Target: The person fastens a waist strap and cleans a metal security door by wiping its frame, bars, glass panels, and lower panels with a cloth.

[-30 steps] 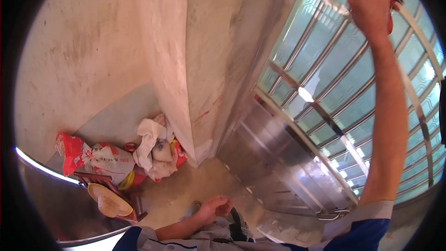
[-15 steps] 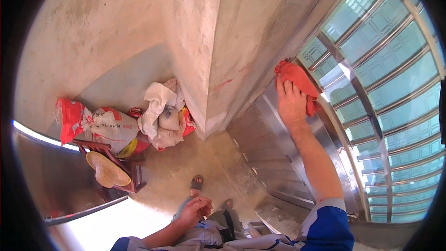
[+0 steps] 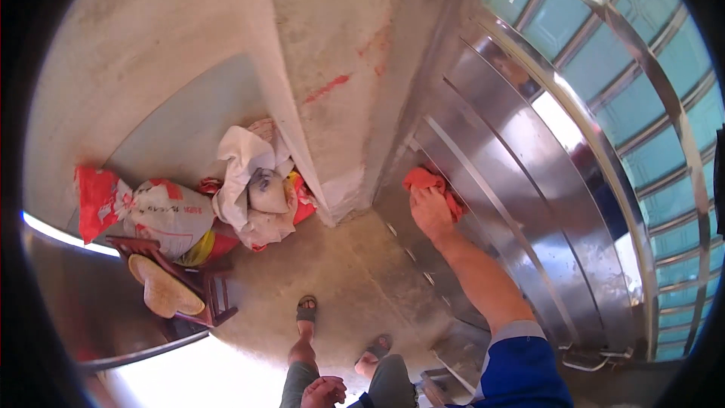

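My right hand (image 3: pixel 432 210) presses a red cloth (image 3: pixel 427 182) against the lower part of a shiny metal door (image 3: pixel 521 181), close to its edge beside the wall. The fingers are bent over the cloth, which bunches out past the fingertips. My left hand (image 3: pixel 325 393) hangs low in front of my legs, near the bottom of the view, with its fingers curled in and nothing visible in them. Part of that hand is cut off by the lower edge.
Stuffed sacks (image 3: pixel 170 211) and white bags (image 3: pixel 260 189) lean by the wall at the left. A straw hat (image 3: pixel 162 287) rests on a dark wooden chair (image 3: pixel 219 295). A wall corner (image 3: pixel 325 121) juts out ahead. Metal bars (image 3: pixel 649 68) cover bluish glass at the right.
My right hand has gone down with the red cloth, from beside the barred glass to the lower metal panel. My left hand has dropped lower, and the view has tilted down.
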`<state>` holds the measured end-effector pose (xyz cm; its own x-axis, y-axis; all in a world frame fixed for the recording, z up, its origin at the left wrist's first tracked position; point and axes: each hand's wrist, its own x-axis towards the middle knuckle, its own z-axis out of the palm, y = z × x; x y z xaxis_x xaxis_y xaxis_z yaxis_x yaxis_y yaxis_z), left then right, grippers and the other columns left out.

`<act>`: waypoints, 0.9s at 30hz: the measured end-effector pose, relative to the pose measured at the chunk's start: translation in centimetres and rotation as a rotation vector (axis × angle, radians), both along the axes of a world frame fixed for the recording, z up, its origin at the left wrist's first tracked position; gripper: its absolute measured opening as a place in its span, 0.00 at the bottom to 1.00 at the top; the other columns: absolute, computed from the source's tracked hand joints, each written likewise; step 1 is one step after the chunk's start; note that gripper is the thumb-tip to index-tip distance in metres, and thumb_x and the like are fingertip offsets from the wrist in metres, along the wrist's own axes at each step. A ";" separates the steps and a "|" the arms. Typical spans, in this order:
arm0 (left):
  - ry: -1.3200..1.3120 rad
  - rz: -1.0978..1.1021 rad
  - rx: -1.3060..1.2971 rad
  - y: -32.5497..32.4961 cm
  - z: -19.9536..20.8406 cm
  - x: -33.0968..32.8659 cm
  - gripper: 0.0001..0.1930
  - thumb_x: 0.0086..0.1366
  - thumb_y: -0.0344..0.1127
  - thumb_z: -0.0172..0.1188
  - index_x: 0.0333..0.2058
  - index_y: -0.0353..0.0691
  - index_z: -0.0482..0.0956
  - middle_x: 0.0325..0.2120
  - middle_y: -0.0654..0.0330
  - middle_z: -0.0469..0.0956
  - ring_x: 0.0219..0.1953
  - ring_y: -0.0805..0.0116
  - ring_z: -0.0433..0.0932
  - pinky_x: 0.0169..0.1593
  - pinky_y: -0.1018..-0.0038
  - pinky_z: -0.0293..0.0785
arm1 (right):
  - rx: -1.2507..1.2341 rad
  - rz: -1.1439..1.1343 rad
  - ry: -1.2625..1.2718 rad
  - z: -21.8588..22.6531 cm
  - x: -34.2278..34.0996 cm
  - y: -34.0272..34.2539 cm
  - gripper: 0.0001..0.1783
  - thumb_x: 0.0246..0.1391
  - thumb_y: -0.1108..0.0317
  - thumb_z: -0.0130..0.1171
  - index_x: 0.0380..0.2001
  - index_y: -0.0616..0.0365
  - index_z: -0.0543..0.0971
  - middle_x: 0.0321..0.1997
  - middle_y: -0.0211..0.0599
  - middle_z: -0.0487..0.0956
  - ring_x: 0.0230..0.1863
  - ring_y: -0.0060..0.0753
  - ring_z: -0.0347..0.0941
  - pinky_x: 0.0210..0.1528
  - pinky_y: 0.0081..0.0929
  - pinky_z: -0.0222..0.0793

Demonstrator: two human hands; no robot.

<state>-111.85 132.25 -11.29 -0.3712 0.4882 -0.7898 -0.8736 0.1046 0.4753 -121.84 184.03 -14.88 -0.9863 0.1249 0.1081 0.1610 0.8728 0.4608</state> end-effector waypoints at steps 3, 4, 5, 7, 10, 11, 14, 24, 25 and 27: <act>-0.043 -0.105 -0.036 0.3 -0.4 -1.2 0.11 0.68 0.39 0.52 0.38 0.35 0.76 0.28 0.61 0.75 0.28 0.71 0.73 0.32 0.75 0.70 | -0.017 -0.078 -0.058 -1.3 4.7 0.0 0.17 0.50 0.65 0.52 0.41 0.61 0.82 0.50 0.38 0.74 0.59 0.39 0.65 0.64 0.35 0.56; -0.039 -0.163 -0.058 1.2 0.1 -2.3 0.11 0.68 0.38 0.52 0.38 0.35 0.76 0.28 0.60 0.75 0.28 0.71 0.73 0.32 0.75 0.70 | -0.023 -0.041 -0.056 -0.6 5.9 0.4 0.17 0.50 0.65 0.52 0.40 0.61 0.82 0.50 0.38 0.74 0.58 0.40 0.65 0.64 0.36 0.56; -0.047 -0.203 -0.051 2.0 0.4 -3.4 0.11 0.68 0.38 0.52 0.38 0.35 0.76 0.28 0.60 0.75 0.28 0.71 0.73 0.32 0.75 0.70 | -0.027 -0.009 -0.055 0.1 7.3 0.9 0.18 0.49 0.65 0.52 0.40 0.61 0.82 0.49 0.37 0.74 0.58 0.40 0.65 0.65 0.37 0.56; -0.005 -0.234 -0.012 1.8 1.5 -5.6 0.12 0.68 0.40 0.52 0.38 0.35 0.76 0.28 0.61 0.76 0.28 0.73 0.73 0.32 0.76 0.70 | 0.065 0.008 -0.017 4.8 6.2 -1.4 0.17 0.48 0.65 0.53 0.40 0.60 0.82 0.49 0.37 0.75 0.54 0.38 0.68 0.62 0.38 0.59; -0.074 -0.422 0.057 3.3 0.4 -9.9 0.09 0.66 0.35 0.54 0.39 0.35 0.76 0.30 0.58 0.77 0.30 0.67 0.76 0.35 0.72 0.73 | 0.142 -0.018 -0.003 13.1 7.0 -1.9 0.18 0.45 0.66 0.54 0.40 0.60 0.81 0.48 0.37 0.76 0.49 0.35 0.70 0.58 0.40 0.63; -0.060 -0.534 0.114 4.0 0.1 -10.9 0.10 0.67 0.34 0.52 0.40 0.33 0.76 0.29 0.57 0.79 0.29 0.68 0.77 0.33 0.72 0.75 | 0.096 -0.041 -0.016 15.3 7.8 -2.1 0.18 0.45 0.66 0.54 0.40 0.60 0.81 0.47 0.36 0.76 0.48 0.34 0.70 0.58 0.41 0.63; -0.030 -0.647 0.049 5.0 0.0 -13.0 0.10 0.68 0.35 0.52 0.40 0.34 0.77 0.30 0.58 0.79 0.29 0.71 0.77 0.33 0.74 0.75 | 0.074 -0.082 0.226 21.7 10.2 -2.7 0.12 0.46 0.66 0.54 0.33 0.59 0.80 0.43 0.34 0.75 0.46 0.33 0.70 0.57 0.40 0.62; -0.022 -0.628 0.106 5.4 1.5 -10.3 0.10 0.69 0.37 0.52 0.41 0.37 0.77 0.31 0.60 0.79 0.29 0.73 0.77 0.33 0.75 0.75 | -0.141 -0.245 -0.100 5.7 25.2 -5.8 0.13 0.49 0.64 0.53 0.36 0.51 0.83 0.43 0.27 0.76 0.43 0.25 0.71 0.58 0.35 0.58; -0.007 -0.611 0.102 4.9 1.4 -10.1 0.10 0.69 0.37 0.52 0.41 0.37 0.77 0.31 0.60 0.79 0.29 0.73 0.77 0.33 0.75 0.75 | -0.089 -0.205 -0.212 3.6 26.5 -6.2 0.12 0.49 0.63 0.54 0.35 0.49 0.84 0.42 0.25 0.76 0.44 0.25 0.70 0.58 0.35 0.57; 0.006 -0.594 0.108 5.1 1.0 -9.1 0.09 0.69 0.36 0.52 0.41 0.37 0.76 0.31 0.60 0.79 0.29 0.73 0.77 0.33 0.75 0.76 | -0.030 -0.167 -0.315 -0.1 29.7 -6.1 0.12 0.49 0.63 0.54 0.34 0.48 0.84 0.42 0.24 0.76 0.45 0.24 0.70 0.58 0.35 0.57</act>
